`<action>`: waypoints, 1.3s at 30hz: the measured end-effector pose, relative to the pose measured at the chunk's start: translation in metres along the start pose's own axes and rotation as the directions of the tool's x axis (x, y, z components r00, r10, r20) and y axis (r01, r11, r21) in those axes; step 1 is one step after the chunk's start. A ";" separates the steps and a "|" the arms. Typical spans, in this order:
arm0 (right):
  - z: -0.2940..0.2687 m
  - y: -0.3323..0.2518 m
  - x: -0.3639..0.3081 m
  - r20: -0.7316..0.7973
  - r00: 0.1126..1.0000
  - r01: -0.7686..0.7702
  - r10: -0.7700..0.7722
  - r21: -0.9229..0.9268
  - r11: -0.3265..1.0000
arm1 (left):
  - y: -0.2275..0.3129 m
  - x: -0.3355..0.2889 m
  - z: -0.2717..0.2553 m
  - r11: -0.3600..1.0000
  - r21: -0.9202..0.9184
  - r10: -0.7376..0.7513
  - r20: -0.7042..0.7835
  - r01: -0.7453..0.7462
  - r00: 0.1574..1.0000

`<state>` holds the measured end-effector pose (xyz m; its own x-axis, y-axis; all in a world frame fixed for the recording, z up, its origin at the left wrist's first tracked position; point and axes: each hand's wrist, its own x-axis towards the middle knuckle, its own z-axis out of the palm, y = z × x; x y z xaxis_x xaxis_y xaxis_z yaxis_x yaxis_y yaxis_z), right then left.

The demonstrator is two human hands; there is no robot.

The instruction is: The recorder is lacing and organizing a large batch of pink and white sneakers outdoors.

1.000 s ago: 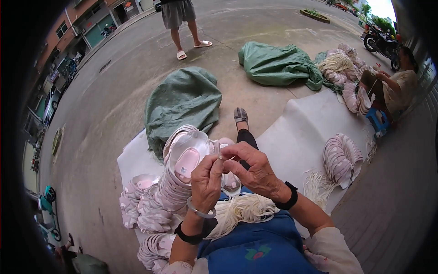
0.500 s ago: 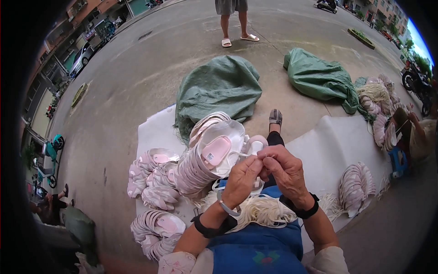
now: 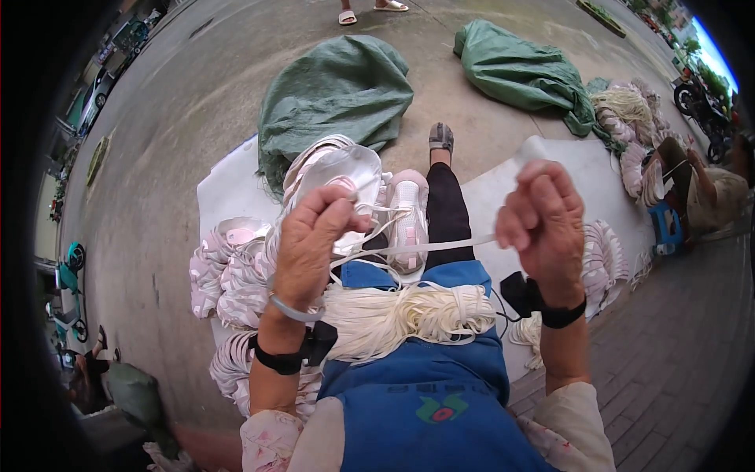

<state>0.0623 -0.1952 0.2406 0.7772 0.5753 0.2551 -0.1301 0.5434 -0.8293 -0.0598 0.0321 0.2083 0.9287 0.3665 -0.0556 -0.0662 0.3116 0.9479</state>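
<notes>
My left hand (image 3: 311, 244) is closed, pinching a pale shoelace by the stacked shoe uppers. On the right my raised right hand (image 3: 546, 224) is curled closed; a flat white shoelace (image 3: 448, 245) runs taut from its fingers toward the left. Between the hands lies a pink and white shoe upper (image 3: 409, 216) near my knees, with lace strands at its top. A thick bundle of cream shoelaces (image 3: 409, 315) rests across my lap on a blue apron (image 3: 417, 377). Just beyond my left hand leans a stack of nested uppers (image 3: 318, 161).
More pink-white uppers (image 3: 236, 271) are piled at the left on a white sheet (image 3: 220, 181). Two green sacks (image 3: 334, 94) lie ahead. At the right are another pile of uppers (image 3: 604, 256), a blue stool (image 3: 667, 228) and a seated person (image 3: 712, 181). Someone's slippered feet (image 3: 348, 17) stand far ahead.
My hands were together at the middle; now they are wide apart, the right one raised to the right, with a lace stretched between. The view has tilted down, showing more of my lap.
</notes>
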 end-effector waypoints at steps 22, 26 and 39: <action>-0.125 0.119 -0.014 -0.194 0.980 -0.195 0.052 -0.858 0.475 | -0.060 0.009 -0.038 0.904 0.428 0.106 -0.198 -0.011 0.974; -0.106 0.179 -0.001 -0.048 0.981 -0.110 0.190 -0.938 0.330 | -0.126 0.037 -0.033 0.751 0.658 0.082 -0.019 -0.050 0.996; -0.115 0.221 0.023 0.015 0.958 -0.013 0.286 -0.996 0.093 | -0.181 0.083 -0.037 0.424 0.898 -0.014 0.133 -0.115 0.991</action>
<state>0.1224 -0.1324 0.0061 0.6986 0.7153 0.0149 0.5910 -0.5653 -0.5754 0.0154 0.0382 0.0201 0.9699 0.2420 -0.0268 0.1931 -0.6972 0.6904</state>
